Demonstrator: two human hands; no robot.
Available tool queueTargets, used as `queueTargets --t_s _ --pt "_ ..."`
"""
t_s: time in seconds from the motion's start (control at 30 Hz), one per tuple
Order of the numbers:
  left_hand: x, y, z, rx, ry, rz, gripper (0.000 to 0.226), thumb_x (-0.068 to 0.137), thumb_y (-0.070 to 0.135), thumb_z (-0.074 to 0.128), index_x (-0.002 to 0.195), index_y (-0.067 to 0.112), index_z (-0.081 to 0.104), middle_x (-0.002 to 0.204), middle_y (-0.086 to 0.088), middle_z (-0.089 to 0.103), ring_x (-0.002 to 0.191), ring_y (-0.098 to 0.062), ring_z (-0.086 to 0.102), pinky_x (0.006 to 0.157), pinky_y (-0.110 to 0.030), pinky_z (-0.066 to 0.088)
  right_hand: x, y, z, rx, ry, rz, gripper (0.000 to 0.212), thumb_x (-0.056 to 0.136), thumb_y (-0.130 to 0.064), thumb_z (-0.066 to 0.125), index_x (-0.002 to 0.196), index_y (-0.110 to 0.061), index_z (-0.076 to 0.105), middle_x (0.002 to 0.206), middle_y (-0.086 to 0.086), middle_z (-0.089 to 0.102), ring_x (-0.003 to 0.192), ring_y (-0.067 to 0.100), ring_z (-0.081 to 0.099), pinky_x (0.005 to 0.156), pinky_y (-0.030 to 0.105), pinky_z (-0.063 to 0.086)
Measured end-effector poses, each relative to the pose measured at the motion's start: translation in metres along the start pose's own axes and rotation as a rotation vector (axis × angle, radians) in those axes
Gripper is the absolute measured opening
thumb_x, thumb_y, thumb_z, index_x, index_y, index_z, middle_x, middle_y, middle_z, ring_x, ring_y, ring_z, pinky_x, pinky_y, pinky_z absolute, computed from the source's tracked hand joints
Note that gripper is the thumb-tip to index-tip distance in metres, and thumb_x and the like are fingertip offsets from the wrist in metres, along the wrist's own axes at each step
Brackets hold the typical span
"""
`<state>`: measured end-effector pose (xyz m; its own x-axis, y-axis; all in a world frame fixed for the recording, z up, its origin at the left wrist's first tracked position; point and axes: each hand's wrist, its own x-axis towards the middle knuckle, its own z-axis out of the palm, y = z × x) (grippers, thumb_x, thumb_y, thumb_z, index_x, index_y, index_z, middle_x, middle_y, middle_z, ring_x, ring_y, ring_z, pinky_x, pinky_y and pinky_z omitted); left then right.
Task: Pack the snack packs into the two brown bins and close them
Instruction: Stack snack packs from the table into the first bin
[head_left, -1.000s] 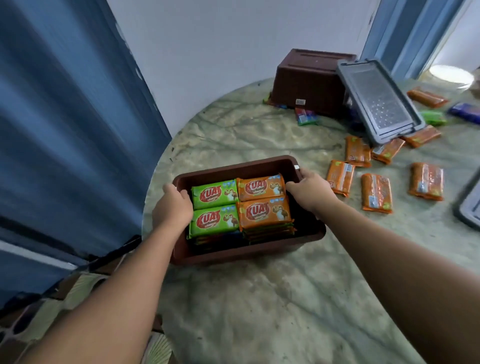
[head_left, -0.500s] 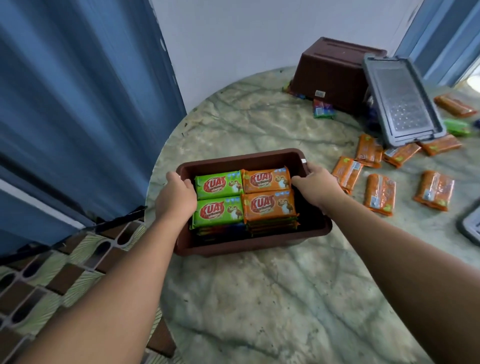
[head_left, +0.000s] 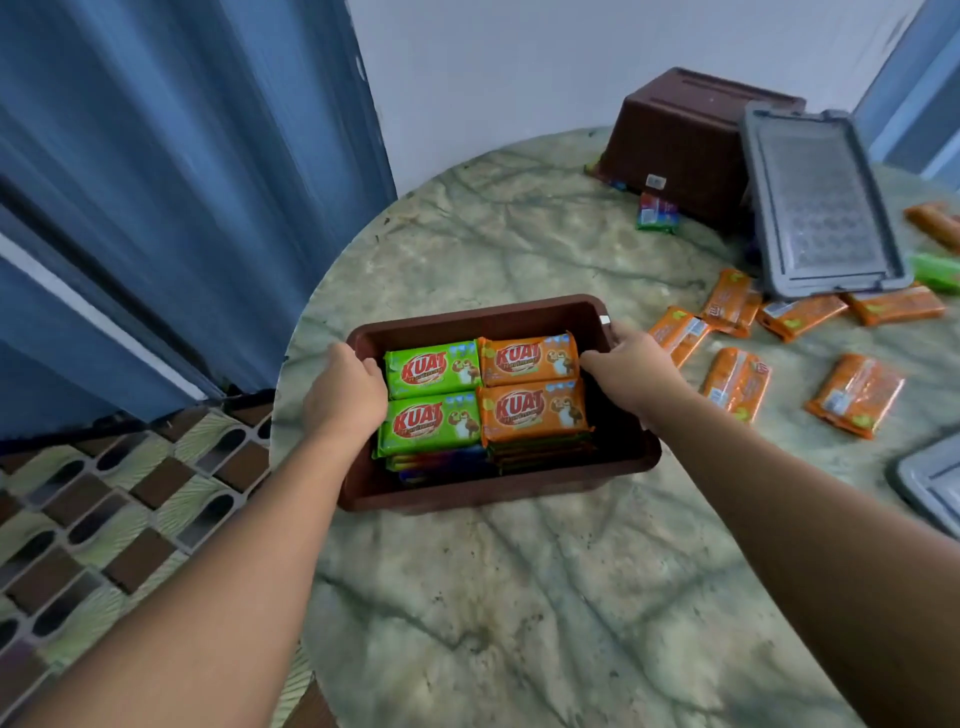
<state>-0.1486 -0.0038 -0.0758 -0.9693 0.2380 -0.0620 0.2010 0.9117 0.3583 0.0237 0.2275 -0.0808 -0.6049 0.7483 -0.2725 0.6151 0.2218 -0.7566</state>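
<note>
rigid brown plastic bin (head_left: 498, 483), frame centre on worktop (head_left: 519, 597) | left hand (head_left: 343, 395), right hand (head_left: 631, 366) curled over end rims | stiff, weighty; lift by both rims | 4 glossy packs (head_left: 483, 392) showing

Both arms reach forward — left hand (head_left: 344, 392) and right hand (head_left: 626, 368) curled, gripping.

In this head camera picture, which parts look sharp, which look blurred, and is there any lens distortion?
Head view: the packed brown bin and both hands, left hand and right hand, look sharp; the blue curtain is streaked with blur; the gray lid and overturned bin are softer; the wide lens bends the table edge; light is soft, without hard glare.
</note>
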Motion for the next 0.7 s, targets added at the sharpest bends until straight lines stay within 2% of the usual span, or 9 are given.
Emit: queueTargets --t_s 0.13,0.27,0.4,0.53,0.6,0.7 --pt "-0.05 -0.001 0.014 -0.057 0.019 -0.053 0.023 0.107 0.028 0.038 0.112 0.006 0.044 0.116 -0.026 0.063 0.106 -0.046 0.059 0.075 -0.042 0.036 -0.02 0.023 -0.025 -0.053 -0.048 -0.06 0.023 0.093 -0.027 0.06 0.115 -0.025 0.063 0.098 -0.001 0.069 0.091 0.025 0.067 0.078 0.037 0.056" --pt "-0.1 -0.003 0.025 -0.088 0.043 -0.091 0.019 0.107 0.029 0.041 0.104 0.011 0.039 0.114 -0.025 0.064 0.105 -0.047 0.06 0.076 -0.042 0.036 -0.047 0.049 -0.047 -0.049 -0.1 -0.064 0.023 0.093 -0.029 0.06 0.115 -0.027 0.063 0.1 -0.001 0.071 0.089 0.024 0.068 0.083 0.044 0.06" --pt "-0.139 0.002 0.028 -0.076 0.052 -0.112 0.027 0.107 0.03 0.04 0.114 0.005 0.046 0.114 -0.024 0.065 0.105 -0.045 0.061 0.076 -0.043 0.039 -0.071 0.068 -0.063 -0.049 -0.12 -0.072 0.027 0.092 -0.03 0.06 0.119 -0.027 0.063 0.1 -0.002 0.072 0.088 0.023 0.07 0.081 0.045 0.061" --pt "-0.162 0.003 0.031 -0.057 0.048 -0.101 0.028 0.108 0.031 0.038 0.118 0.005 0.042 0.112 -0.024 0.066 0.103 -0.046 0.062 0.075 -0.043 0.037 -0.088 0.083 -0.071 -0.054 -0.125 -0.059 0.033 0.094 -0.029 0.059 0.127 -0.03 0.06 0.1 -0.006 0.072 0.085 0.019 0.07 0.073 0.039 0.061" --pt "-0.169 0.004 0.031 -0.051 0.043 -0.088 0.029 0.108 0.031 0.036 0.119 0.005 0.042 0.11 -0.024 0.066 0.102 -0.046 0.062 0.074 -0.042 0.036 -0.093 0.088 -0.074 -0.038 -0.122 -0.046 0.03 0.094 -0.028 0.059 0.124 -0.034 0.059 0.098 -0.007 0.072 0.084 0.019 0.071 0.074 0.041 0.062" --pt "-0.177 0.008 0.029 -0.062 0.027 -0.068 0.029 0.109 0.029 0.036 0.121 0.003 0.043 0.11 -0.025 0.066 0.103 -0.047 0.062 0.073 -0.041 0.035 -0.103 0.092 -0.077 -0.033 -0.097 -0.03 0.024 0.095 -0.027 0.059 0.119 -0.032 0.059 0.097 -0.006 0.071 0.084 0.018 0.07 0.07 0.036 0.059"
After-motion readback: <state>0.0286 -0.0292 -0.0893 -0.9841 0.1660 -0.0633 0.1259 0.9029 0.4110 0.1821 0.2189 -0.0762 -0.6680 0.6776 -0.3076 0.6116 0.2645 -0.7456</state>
